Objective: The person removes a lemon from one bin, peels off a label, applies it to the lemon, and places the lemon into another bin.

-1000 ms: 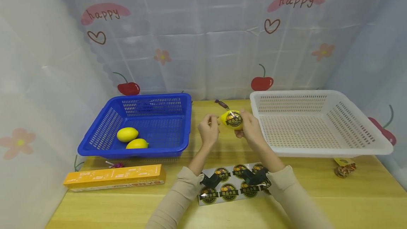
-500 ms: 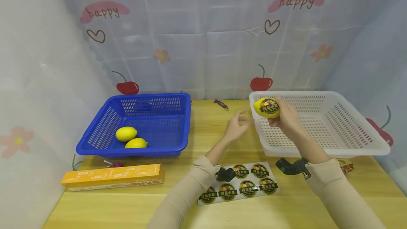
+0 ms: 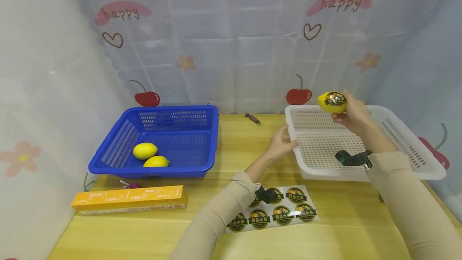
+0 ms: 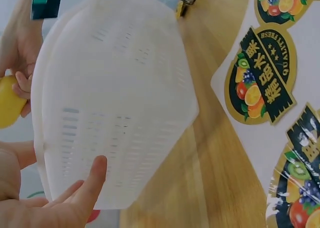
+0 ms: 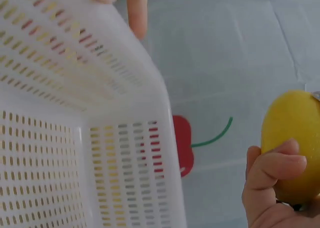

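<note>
In the head view, my right hand [image 3: 357, 117] grips a yellow lemon [image 3: 326, 107] above the far side of the white basket [image 3: 299, 167]. A dark round fruit sticker [image 3: 335, 99] is on the lemon. The right wrist view shows fingers [image 5: 272, 168] curled against the lemon [image 5: 290, 118]. My left hand [image 3: 279, 145] is at the left rim of the white basket, fingers spread and fairly straight. From the left wrist, one finger [image 4: 92, 180] extends across the basket's outer wall [image 4: 115, 78]. Two lemons [image 3: 145, 151] lie in the blue basket [image 3: 187, 169] at left.
A sticker sheet [image 3: 270, 212] lies on the table below my left forearm. An orange box [image 3: 130, 200] lies before the blue basket, near a purple-wrapped lollipop [image 3: 132, 185]. A wrapped candy [image 3: 254, 119] lies between the baskets. A printed curtain [image 3: 234, 51] hangs behind.
My right hand has carried the stickered lemon rightward and up, from the middle to over the white basket. The left hand has left the lemon and moved right to the basket's rim.
</note>
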{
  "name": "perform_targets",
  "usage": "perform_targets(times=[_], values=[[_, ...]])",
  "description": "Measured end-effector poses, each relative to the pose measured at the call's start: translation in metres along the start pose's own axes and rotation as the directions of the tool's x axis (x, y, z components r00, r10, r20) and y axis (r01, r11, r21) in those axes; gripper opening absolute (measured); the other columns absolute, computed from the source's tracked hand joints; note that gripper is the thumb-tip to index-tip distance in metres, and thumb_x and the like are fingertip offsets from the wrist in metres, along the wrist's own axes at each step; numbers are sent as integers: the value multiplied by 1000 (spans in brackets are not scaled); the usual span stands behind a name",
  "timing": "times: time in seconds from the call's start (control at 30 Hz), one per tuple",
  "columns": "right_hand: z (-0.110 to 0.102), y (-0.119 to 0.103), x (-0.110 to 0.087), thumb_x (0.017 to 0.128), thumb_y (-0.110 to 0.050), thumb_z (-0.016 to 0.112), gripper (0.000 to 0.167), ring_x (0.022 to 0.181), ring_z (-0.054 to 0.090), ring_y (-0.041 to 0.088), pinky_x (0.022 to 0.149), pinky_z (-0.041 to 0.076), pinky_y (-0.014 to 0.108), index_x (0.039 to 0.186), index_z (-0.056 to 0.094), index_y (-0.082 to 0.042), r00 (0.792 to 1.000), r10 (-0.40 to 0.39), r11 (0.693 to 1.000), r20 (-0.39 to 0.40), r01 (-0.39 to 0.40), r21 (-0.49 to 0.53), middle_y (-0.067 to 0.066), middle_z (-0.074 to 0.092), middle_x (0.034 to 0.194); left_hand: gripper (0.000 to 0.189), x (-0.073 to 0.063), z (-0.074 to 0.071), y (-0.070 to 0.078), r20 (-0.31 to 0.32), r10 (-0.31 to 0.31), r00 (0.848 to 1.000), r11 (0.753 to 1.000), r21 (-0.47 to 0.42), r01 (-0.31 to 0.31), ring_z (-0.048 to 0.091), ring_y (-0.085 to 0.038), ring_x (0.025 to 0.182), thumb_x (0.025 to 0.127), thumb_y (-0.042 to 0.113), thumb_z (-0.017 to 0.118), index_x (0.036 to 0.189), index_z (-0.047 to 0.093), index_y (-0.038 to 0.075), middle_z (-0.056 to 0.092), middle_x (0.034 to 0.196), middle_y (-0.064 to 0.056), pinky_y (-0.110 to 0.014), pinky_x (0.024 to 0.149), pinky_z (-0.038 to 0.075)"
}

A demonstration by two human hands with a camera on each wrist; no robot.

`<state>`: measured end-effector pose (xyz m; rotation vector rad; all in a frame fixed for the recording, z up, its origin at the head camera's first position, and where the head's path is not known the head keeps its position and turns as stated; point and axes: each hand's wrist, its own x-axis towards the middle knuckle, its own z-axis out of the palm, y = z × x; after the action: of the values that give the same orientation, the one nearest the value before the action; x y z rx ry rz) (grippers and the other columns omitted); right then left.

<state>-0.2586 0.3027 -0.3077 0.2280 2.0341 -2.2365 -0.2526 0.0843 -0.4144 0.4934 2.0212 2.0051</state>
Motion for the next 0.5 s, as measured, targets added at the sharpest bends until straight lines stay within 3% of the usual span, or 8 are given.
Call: perform_targets(times=[0.23,0.5], values=[[-16,5,29,94,-57,34,64,60,56,10,60,52,20,133,28,-6,999,29,997,36,-26,-70,3,52,87,70,-2,0,0,-17,-9,1000,999,-31,9,67,-35,88,86,-1,63,146,28,5,58,117,-28,-33,70,57],[-27,29,59,96,-50,35,39,60,55,12,56,51,22,111,39,-14,992,79,997,97,-76,-33,3,54,84,73,-1,2,-1,-42,-23,999,998,-58,21,67,-36,86,84,-2,64,146,27,3,57,115,-29,-31,66,57]])
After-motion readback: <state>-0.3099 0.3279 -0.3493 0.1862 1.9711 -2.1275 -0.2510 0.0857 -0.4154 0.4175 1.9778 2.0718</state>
